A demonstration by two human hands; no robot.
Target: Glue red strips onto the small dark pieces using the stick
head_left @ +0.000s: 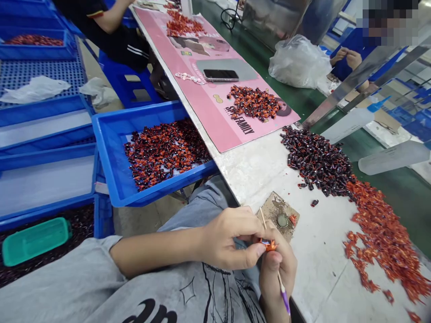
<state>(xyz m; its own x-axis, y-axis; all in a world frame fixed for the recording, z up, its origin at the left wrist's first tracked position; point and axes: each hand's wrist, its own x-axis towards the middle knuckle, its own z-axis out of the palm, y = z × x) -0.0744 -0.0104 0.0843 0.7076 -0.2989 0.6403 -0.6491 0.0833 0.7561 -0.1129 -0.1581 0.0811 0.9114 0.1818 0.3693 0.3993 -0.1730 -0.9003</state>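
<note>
My left hand (234, 237) reaches in from the left, thumb and fingers pinching a small orange and dark plastic part (268, 244). Beside it, my right hand (281, 267) is closed around a thin stick with a purple lower end (284, 299); its fingertips also meet the small part. The stick's pale upper end rises between the two hands. Just beyond them, a square of stained cardboard (274, 202) carries a round cap (282, 220) and one small orange piece (293, 219). My fingers partly cover the held part.
Piles of dark pieces (316, 161) and orange pieces (387, 233) lie on the white table (323, 251). Combined parts (254, 103) and a phone (221, 75) rest on a pink mat (215, 130). A blue tray (116, 179) holds more parts. Two bottles (393, 158) stand right; co-workers sit nearby.
</note>
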